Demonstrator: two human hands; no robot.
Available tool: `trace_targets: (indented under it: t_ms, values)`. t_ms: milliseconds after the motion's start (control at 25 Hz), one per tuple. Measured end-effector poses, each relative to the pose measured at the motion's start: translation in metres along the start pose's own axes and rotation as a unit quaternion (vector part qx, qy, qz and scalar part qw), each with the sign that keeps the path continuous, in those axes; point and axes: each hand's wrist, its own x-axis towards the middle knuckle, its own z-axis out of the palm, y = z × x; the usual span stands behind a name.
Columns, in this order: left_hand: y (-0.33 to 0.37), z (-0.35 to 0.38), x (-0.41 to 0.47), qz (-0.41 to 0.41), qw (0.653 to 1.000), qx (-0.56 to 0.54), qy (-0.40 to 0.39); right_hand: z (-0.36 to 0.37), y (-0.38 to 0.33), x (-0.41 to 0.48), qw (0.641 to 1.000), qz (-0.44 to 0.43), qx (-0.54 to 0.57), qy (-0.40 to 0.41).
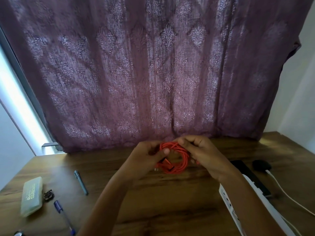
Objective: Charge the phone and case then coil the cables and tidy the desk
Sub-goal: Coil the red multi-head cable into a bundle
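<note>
- Left hand (pixel 150 155): fingers curled, pinching the left side of a coiled red cable (pixel 183 158), with the thumb lying across the strands on top.
- Right hand (pixel 200 150): fingers curled over the upper right of the same coil and gripping it. The fingertips are tucked under, so I cannot tell how far they wrap.
- The coil is held between both hands, just above the desk (pixel 170 201) and near its far edge. It makes several loops in a rough ring.
- Two dark-tipped connector ends (pixel 167 163) hang from the lower left of the ring, below the left thumb.
- Right of the right forearm a black phone (pixel 247 172) lies flat, partly hidden by the wrist.
- Just beyond the phone sits a small black case (pixel 261 165), with a white cable (pixel 288 195) running from it toward the near right edge.
- A white power strip (pixel 227 200) lies along the right forearm, touching the phone's near side.
- Left side of the desk, well apart from the hands: a grey pen (pixel 81 183), a blue pen (pixel 64 216), a pale green box (pixel 31 195) and a small dark clip-like object (pixel 48 195) beside the box.
- A purple patterned curtain (pixel 153 74) hangs behind the desk.
</note>
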Motion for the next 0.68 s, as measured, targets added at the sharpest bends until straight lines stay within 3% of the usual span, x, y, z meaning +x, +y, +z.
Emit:
trace_targets:
  t_ms: [120, 240, 360, 520, 680]
  values:
    - [0.001, 0.003, -0.003, 0.009, 1.0, 0.009, 0.005, 0.001, 0.0, 0.004, 0.996, -0.063, 0.027, 0.06]
    - [-0.005, 0.01, -0.004, 0.011, 0.996, -0.043, 0.072, 0.002, 0.012, 0.008, 0.979, -0.125, -0.054, 0.153]
    - [-0.006, 0.017, -0.006, 0.002, 0.991, -0.075, 0.113, 0.008, 0.021, 0.003, 0.97, -0.123, -0.109, 0.177]
    - [-0.009, 0.022, -0.007, -0.016, 0.984, -0.042, 0.175, 0.014, 0.029, 0.003, 0.989, 0.001, 0.014, 0.147]
    - [-0.012, 0.022, -0.009, -0.025, 0.975, 0.02, 0.219, 0.014, 0.024, 0.003, 0.968, 0.119, 0.192, 0.109]
